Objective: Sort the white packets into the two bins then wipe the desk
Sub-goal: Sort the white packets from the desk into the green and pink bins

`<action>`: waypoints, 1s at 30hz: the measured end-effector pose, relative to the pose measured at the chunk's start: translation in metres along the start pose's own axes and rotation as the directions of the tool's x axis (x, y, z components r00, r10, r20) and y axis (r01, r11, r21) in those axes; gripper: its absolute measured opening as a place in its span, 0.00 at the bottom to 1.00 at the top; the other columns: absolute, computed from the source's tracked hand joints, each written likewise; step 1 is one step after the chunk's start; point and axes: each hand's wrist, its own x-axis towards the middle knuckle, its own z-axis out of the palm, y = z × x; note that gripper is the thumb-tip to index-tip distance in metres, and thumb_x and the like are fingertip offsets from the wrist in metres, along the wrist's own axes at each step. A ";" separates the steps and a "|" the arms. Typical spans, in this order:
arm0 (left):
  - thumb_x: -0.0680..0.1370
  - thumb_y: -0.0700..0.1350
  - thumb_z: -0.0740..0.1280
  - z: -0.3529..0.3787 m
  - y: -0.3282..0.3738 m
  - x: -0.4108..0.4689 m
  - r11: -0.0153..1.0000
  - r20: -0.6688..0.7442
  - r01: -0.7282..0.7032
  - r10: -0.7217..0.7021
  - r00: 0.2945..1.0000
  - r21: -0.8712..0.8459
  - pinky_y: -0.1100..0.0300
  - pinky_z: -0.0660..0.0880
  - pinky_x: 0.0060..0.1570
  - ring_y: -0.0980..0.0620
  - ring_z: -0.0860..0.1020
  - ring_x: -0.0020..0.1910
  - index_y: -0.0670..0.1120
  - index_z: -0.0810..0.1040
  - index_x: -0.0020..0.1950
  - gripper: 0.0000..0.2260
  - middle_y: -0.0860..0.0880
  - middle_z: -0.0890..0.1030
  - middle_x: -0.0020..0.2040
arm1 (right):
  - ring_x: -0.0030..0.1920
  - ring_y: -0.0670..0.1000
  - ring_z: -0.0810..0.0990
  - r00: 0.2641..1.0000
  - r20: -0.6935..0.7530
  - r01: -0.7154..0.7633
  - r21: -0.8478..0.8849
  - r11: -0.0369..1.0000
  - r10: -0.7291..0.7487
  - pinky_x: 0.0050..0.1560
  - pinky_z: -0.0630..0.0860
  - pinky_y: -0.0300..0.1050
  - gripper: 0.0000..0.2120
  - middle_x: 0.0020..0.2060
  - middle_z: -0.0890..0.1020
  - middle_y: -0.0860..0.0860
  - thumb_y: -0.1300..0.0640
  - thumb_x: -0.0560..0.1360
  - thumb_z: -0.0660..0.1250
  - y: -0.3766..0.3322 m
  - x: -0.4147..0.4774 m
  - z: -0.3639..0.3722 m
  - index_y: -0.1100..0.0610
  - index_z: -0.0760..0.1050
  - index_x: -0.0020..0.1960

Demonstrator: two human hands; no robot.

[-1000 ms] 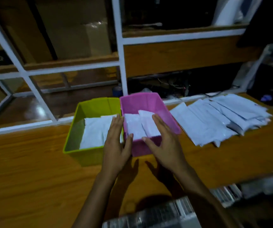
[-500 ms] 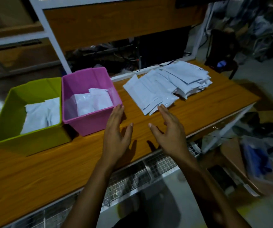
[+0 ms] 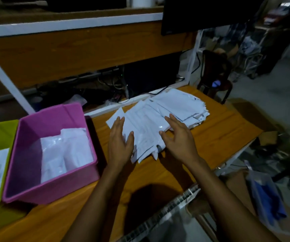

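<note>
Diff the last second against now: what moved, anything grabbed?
The left hand and right hand left the pink bin and moved right to the pile of white packets, both open, nothing held. The green bin, pink bin, their contents and the pile stayed put.

Both hands, left (image 3: 119,145) and right (image 3: 179,140), flat over white packets (image 3: 151,126); pink bin (image 3: 25,154) left.

No text, label or number showing legibly, faint dark lines on the flat white plastic packets (image 3: 175,105) blurring beyond reading
</note>
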 end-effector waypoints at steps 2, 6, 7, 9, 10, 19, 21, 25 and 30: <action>0.78 0.49 0.61 0.012 -0.010 0.020 0.999 -0.009 0.031 -0.031 0.999 0.017 0.54 0.59 0.73 0.48 0.60 0.76 0.45 0.63 0.76 0.26 0.46 0.64 0.76 | 0.74 0.53 0.61 1.000 -0.005 -0.007 -0.027 1.000 0.006 0.71 0.65 0.52 0.26 0.75 0.64 0.50 0.49 0.78 0.65 0.009 0.025 -0.001 0.52 0.65 0.74; 0.78 0.51 0.59 0.034 -0.030 0.052 0.994 -0.039 0.105 -0.104 0.994 0.016 0.44 0.64 0.71 0.47 0.62 0.75 0.48 0.61 0.76 0.26 0.46 0.64 0.76 | 0.74 0.55 0.62 0.999 0.035 0.003 -0.078 0.997 0.000 0.70 0.63 0.51 0.26 0.75 0.64 0.52 0.49 0.78 0.65 0.028 0.076 -0.002 0.54 0.65 0.74; 0.79 0.51 0.59 0.040 -0.035 0.059 0.992 -0.054 0.117 -0.115 0.992 0.038 0.44 0.64 0.71 0.47 0.62 0.75 0.48 0.60 0.76 0.26 0.46 0.64 0.76 | 0.74 0.55 0.62 0.999 0.045 0.010 -0.091 0.996 -0.006 0.70 0.63 0.50 0.26 0.75 0.65 0.53 0.49 0.78 0.65 0.034 0.089 -0.001 0.55 0.65 0.74; 0.80 0.50 0.60 0.053 -0.044 0.068 0.981 -0.074 0.170 -0.163 0.984 0.096 0.46 0.60 0.73 0.46 0.60 0.76 0.46 0.60 0.76 0.26 0.45 0.63 0.76 | 0.73 0.57 0.63 0.998 0.070 0.014 -0.109 0.994 -0.006 0.69 0.64 0.51 0.26 0.74 0.65 0.55 0.50 0.78 0.65 0.048 0.116 0.003 0.56 0.66 0.73; 0.80 0.49 0.60 0.059 -0.048 0.071 0.969 -0.077 0.212 -0.203 0.976 0.126 0.48 0.58 0.74 0.45 0.58 0.76 0.44 0.60 0.76 0.26 0.44 0.62 0.77 | 0.73 0.57 0.64 0.997 0.083 0.015 -0.119 0.993 -0.005 0.69 0.64 0.52 0.26 0.74 0.66 0.55 0.50 0.78 0.65 0.056 0.130 0.004 0.57 0.66 0.73; 0.78 0.65 0.57 0.106 -0.090 0.071 0.838 -0.070 0.489 -0.488 0.870 0.244 0.48 0.46 0.75 0.42 0.49 0.78 0.52 0.59 0.77 0.32 0.40 0.54 0.78 | 0.75 0.61 0.58 0.950 0.282 0.001 -0.438 0.899 0.137 0.70 0.55 0.65 0.35 0.76 0.60 0.59 0.32 0.73 0.59 0.139 0.215 0.018 0.50 0.65 0.73; 0.77 0.65 0.60 0.110 -0.085 0.075 0.827 -0.117 0.513 -0.500 0.858 0.230 0.48 0.47 0.75 0.42 0.49 0.78 0.54 0.63 0.76 0.30 0.40 0.54 0.78 | 0.75 0.62 0.57 0.933 0.316 0.009 -0.492 0.870 0.169 0.71 0.51 0.66 0.39 0.76 0.59 0.58 0.26 0.70 0.51 0.150 0.219 0.026 0.46 0.63 0.74; 0.72 0.64 0.60 0.113 -0.078 0.077 0.820 -0.211 0.549 -0.515 0.831 0.161 0.46 0.57 0.71 0.38 0.55 0.75 0.52 0.70 0.72 0.31 0.40 0.59 0.77 | 0.71 0.62 0.64 0.955 0.281 0.059 -0.503 0.862 0.098 0.70 0.59 0.59 0.33 0.74 0.64 0.60 0.33 0.75 0.53 0.154 0.215 0.042 0.49 0.65 0.73; 0.70 0.59 0.65 0.113 -0.088 0.078 0.844 -0.252 0.536 -0.519 0.817 -0.002 0.41 0.66 0.69 0.42 0.56 0.75 0.49 0.75 0.68 0.28 0.44 0.60 0.77 | 0.67 0.61 0.68 0.967 0.251 0.085 -0.454 0.887 0.036 0.65 0.66 0.55 0.23 0.73 0.67 0.58 0.44 0.80 0.56 0.154 0.213 0.052 0.51 0.67 0.72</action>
